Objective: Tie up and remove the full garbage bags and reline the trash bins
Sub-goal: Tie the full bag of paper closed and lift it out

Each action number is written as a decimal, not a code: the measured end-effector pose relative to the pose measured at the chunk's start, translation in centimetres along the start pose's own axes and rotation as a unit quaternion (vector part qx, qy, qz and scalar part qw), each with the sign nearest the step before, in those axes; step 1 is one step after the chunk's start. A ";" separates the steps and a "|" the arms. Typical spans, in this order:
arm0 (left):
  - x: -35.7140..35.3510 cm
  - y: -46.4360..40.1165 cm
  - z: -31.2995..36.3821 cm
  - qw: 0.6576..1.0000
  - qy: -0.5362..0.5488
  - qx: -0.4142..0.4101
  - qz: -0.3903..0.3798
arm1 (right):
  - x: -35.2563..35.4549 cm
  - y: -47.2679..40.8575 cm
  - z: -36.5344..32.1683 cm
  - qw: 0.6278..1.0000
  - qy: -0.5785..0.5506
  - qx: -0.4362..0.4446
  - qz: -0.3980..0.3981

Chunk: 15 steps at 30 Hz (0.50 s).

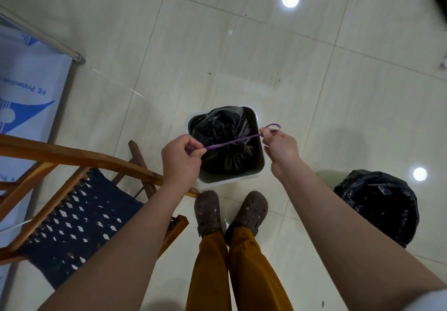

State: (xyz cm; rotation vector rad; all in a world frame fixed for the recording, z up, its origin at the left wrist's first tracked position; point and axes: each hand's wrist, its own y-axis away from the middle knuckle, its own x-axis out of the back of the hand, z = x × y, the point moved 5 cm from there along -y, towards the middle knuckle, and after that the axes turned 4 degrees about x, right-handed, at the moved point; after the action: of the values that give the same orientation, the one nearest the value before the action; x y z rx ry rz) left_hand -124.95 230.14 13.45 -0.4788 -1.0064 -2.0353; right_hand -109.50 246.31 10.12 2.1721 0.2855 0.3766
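Tiled floor (242, 52), pale and glossy, with ceiling lights reflected. Wooden chair (72, 190) with dark woven seat at left; second black bag (379, 204) on floor at right. White bin (225, 144) just ahead of the shoes, full black bag (225, 141) inside, neck gathered. Left hand (181, 158) pinching one end of purple string (232, 141); right hand (280, 146) pinching the other, pulled taut over the bag. Tying step under way, probably. Next: cinching a knot, then lifting the bag out.
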 end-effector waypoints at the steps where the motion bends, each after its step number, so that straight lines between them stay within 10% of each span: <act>1: 0.0 -0.1 -0.8 0.999 -0.026 0.020 -0.001 | 0.9 -0.6 0.3 0.999 0.005 -0.018 0.034; 5: -1.1 -1.0 -2.7 0.993 -0.059 0.089 -0.045 | 1.9 -1.9 2.2 0.991 -0.082 -0.087 0.053; 11: -2.2 -1.1 0.1 0.984 -0.093 -0.028 -0.147 | 0.9 -1.0 0.6 0.988 -0.139 -0.005 -0.061; 15: -3.5 -0.5 1.9 0.979 0.088 0.051 -0.179 | -0.5 0.0 0.1 0.989 -0.120 0.001 -0.092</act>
State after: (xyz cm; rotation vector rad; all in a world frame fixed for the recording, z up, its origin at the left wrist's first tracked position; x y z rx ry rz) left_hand -123.24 233.58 12.15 -0.0597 -1.1437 -2.2779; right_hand -109.97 246.10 9.98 2.1469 0.3468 0.0099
